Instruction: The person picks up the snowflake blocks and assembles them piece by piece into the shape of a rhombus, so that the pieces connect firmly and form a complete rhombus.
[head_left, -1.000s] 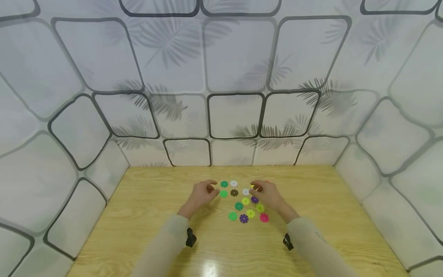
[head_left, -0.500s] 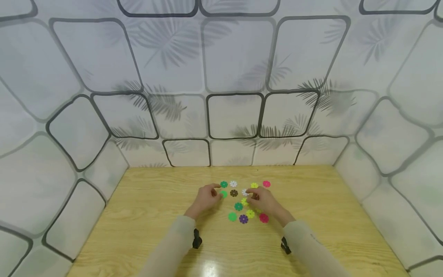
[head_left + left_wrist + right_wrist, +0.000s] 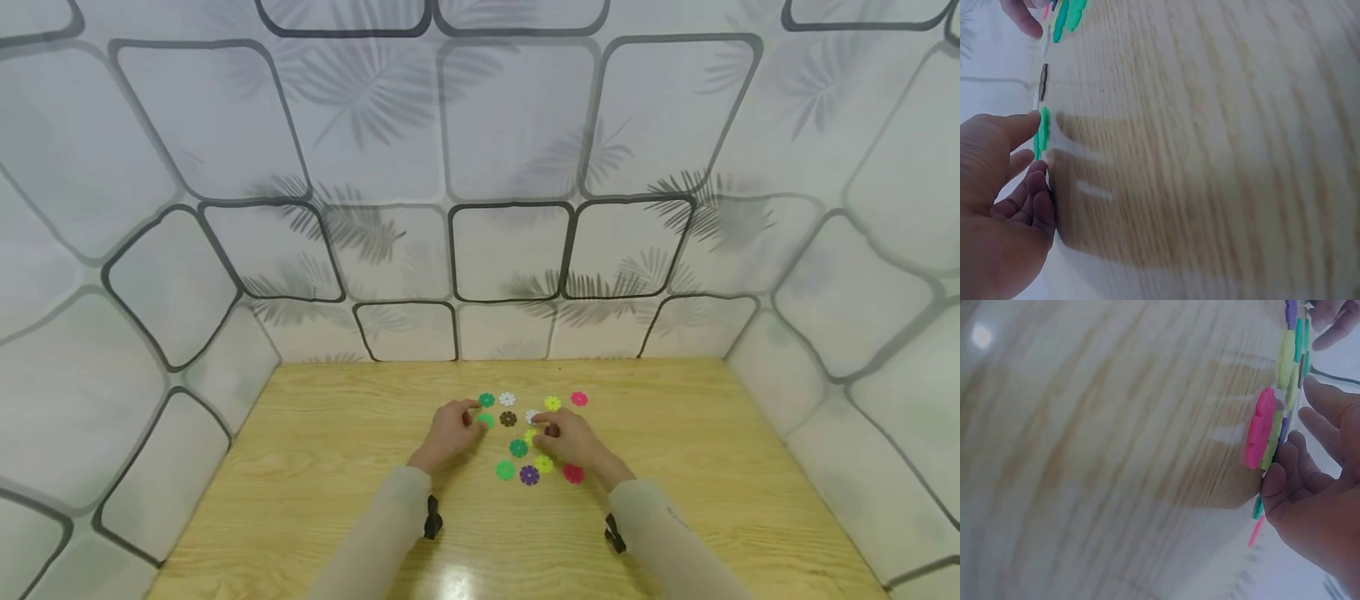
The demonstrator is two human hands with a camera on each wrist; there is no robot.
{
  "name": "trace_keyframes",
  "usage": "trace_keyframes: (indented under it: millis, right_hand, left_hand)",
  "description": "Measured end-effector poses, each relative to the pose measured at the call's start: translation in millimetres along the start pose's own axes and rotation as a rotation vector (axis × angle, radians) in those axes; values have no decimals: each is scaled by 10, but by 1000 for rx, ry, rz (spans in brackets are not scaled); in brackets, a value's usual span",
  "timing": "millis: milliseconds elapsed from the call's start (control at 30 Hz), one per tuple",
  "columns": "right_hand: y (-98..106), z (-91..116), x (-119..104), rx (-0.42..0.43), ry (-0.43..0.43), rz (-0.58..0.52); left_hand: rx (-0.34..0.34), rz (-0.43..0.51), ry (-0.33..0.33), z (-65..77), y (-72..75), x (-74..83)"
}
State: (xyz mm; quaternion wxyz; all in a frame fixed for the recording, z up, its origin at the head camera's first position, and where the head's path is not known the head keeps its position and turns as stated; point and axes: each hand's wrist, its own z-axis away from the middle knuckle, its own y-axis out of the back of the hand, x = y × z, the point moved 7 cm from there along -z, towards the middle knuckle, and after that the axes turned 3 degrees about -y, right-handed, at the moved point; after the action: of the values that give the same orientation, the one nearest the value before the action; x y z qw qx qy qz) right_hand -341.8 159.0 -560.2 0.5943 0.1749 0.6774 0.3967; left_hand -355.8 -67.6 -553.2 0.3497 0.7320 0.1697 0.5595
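Observation:
Several flower-shaped plastic interlocking discs lie flat on the wooden table. My left hand (image 3: 452,433) is at the left of the group, its index fingertip by a dark green disc (image 3: 487,400) and its thumb at a light green disc (image 3: 486,422). In the left wrist view those fingers look loosely bent, with no disc lifted. My right hand (image 3: 576,442) reaches over the right side, index fingertip at a white disc (image 3: 530,416), thumb at a yellow disc (image 3: 529,437). Under that hand a purple disc (image 3: 552,431) is partly covered. A pink disc (image 3: 1260,428) stands near its fingers in the right wrist view.
A brown disc (image 3: 508,419) and another white disc (image 3: 507,399) lie between the hands. Yellow (image 3: 552,403) and pink (image 3: 579,399) discs sit at the back right. Green and purple (image 3: 529,475) discs lie in front. Patterned walls enclose the table (image 3: 315,500).
My left hand has moved right to the green discs. My right hand has shifted left and toward me, uncovering the yellow and pink discs at the back. The discs seem unmoved.

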Motion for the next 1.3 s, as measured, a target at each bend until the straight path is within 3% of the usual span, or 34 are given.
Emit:
trace_keyframes:
  millis: [433, 933, 1300]
  right_hand:
    - [-8, 9, -63, 6, 39, 102]
    - [-31, 25, -55, -24, -13, 97]
    - [-35, 15, -83, 17, -30, 74]
  left_hand:
    - [1, -27, 6, 0, -10, 52]
    - [-10, -37, -11, 23, 8, 139]
    - [-36, -137, -69, 45, -3, 240]
